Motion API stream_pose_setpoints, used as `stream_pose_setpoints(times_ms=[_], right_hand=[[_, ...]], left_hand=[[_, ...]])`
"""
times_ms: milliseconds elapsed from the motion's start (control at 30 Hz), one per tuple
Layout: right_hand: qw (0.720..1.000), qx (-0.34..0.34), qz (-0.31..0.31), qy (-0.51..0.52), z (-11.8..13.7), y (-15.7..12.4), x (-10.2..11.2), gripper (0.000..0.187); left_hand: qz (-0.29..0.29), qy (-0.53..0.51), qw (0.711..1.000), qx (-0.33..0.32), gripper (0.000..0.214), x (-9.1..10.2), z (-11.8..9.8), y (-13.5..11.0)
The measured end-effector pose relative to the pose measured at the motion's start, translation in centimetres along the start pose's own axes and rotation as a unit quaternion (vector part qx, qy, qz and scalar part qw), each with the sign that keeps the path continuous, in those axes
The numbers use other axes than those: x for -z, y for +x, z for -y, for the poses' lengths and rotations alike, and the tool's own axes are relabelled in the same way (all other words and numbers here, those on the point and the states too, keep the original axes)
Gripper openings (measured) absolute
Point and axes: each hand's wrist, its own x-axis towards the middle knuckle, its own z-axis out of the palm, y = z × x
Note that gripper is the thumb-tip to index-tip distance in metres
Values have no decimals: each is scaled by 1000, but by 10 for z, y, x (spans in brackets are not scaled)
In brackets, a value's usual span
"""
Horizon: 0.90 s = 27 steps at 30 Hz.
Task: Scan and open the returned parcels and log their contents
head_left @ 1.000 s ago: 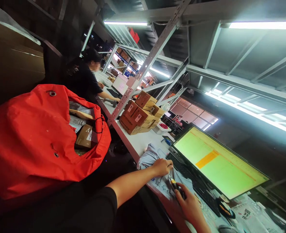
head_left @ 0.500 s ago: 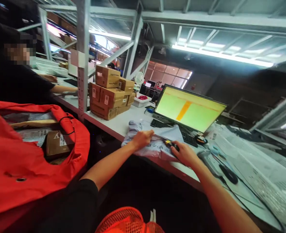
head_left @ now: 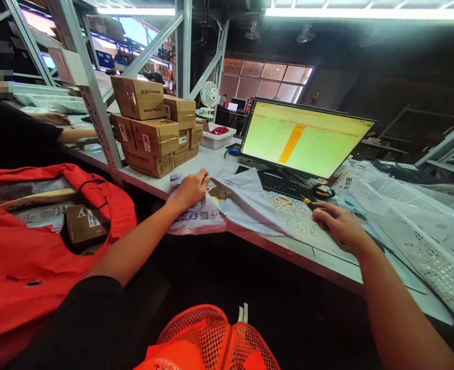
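My left hand (head_left: 191,192) pinches the upper edge of a whitish plastic mailing bag (head_left: 196,220) lying at the desk's front edge. The bag gapes open beside my fingers, and something brownish shows inside. Its loose flap spreads to the right over the desk mat. My right hand (head_left: 338,225) is over the right part of the mat, apart from the bag. Its fingers are closed round a box cutter (head_left: 307,202), of which only the yellow and dark front end shows.
Cardboard boxes (head_left: 155,139) are stacked at the left beside a metal post (head_left: 91,97). A monitor (head_left: 304,136) and keyboard (head_left: 284,186) stand behind the bag. White perforated baskets (head_left: 423,246) occupy the right. A red sack (head_left: 30,267) with parcels is at lower left; a co-worker's arm (head_left: 76,135) lies beyond.
My right hand has moved right, away from the bag, with the box cutter. The bag now gapes, its flap spread out. My left hand still grips it. The camera view has shifted.
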Motion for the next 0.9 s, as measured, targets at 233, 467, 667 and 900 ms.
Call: stream_pose_setpoints(times_ms=[233,467,667,900], right_hand=[[983,-87,31,-157,-12,29,-76,44],[990,-2,1,-140,24,27,-74,46],[941,336,39,9,149,-12,-96,39],[935,307,146,-103,202,-18,-142,51]], left_hand=[[103,51,992,-45,30,-1,-5,0],[133,54,989,-44,35,-12,-5,-5],[65,-12,998,-15,26,-17,-16,6],[29,141,989,35,32,-4,-9,16]])
